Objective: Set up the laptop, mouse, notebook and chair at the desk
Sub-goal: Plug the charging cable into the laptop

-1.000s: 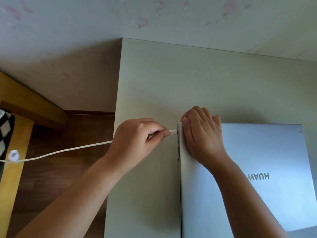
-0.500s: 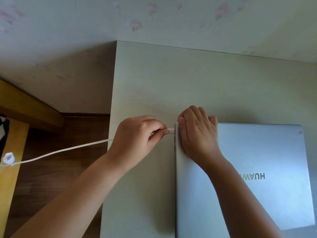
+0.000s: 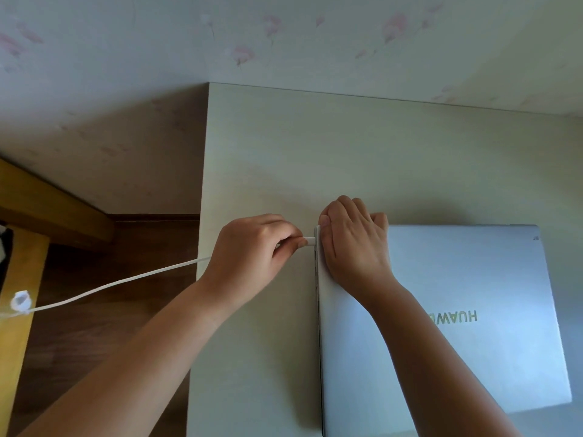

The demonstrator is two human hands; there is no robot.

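A closed silver laptop lies on the pale desk, lid up, its logo upside down to me. My right hand presses flat on the laptop's far left corner, fingers curled over the back edge. My left hand pinches the plug of a white charging cable against the laptop's left side, at the port. The cable runs left off the desk edge. No mouse, notebook or chair is in view.
A wooden furniture frame stands at the left, with a white cable tie on the cord in front of it. Brown wood floor lies between it and the desk. Flowered wallpaper backs the desk.
Both hands stay at the laptop's left corner, the plug pushed a little closer to the port. The view has shifted slightly.
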